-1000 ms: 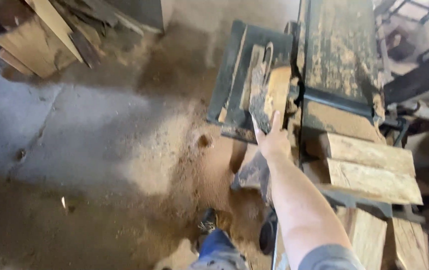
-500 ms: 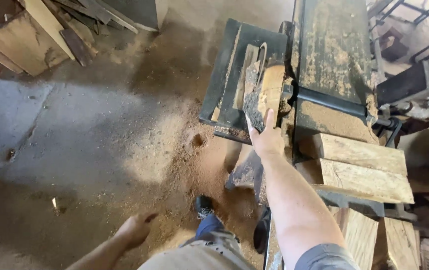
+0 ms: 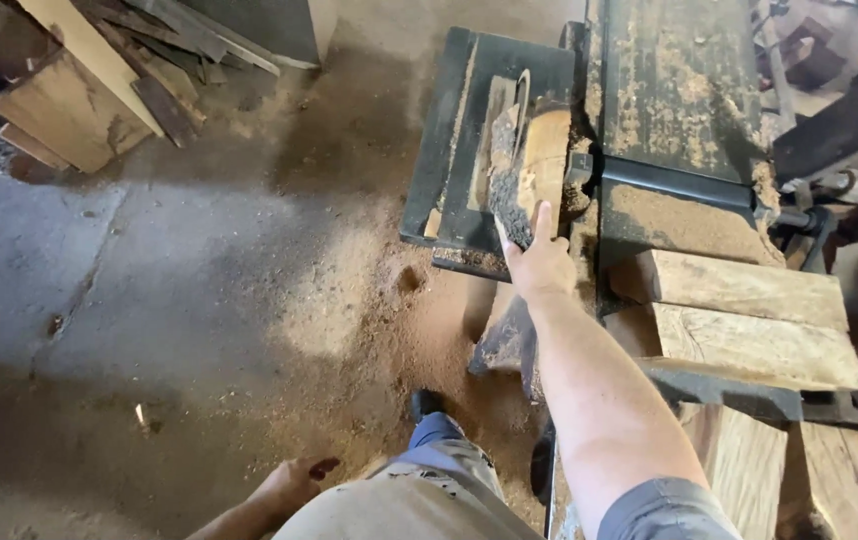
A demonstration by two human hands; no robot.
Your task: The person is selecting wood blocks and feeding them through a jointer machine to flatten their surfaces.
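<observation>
Left hand: my left hand [image 3: 289, 485] hangs at 7 o'clock, fingers loosely curled, holding nothing.
Offcut: a bark-edged wood offcut [image 3: 521, 175] lies on the dark machine table [image 3: 449, 150] at 12 o'clock.
Right hand: my right hand [image 3: 539, 265] pinches its near end — I'd judge a firm, level hold best.
Floor: sawdust-strewn concrete [image 3: 199, 290].
Room: scrap boards [image 3: 79, 90] at 10 o'clock, planks [image 3: 749, 315] at 3 o'clock.
</observation>
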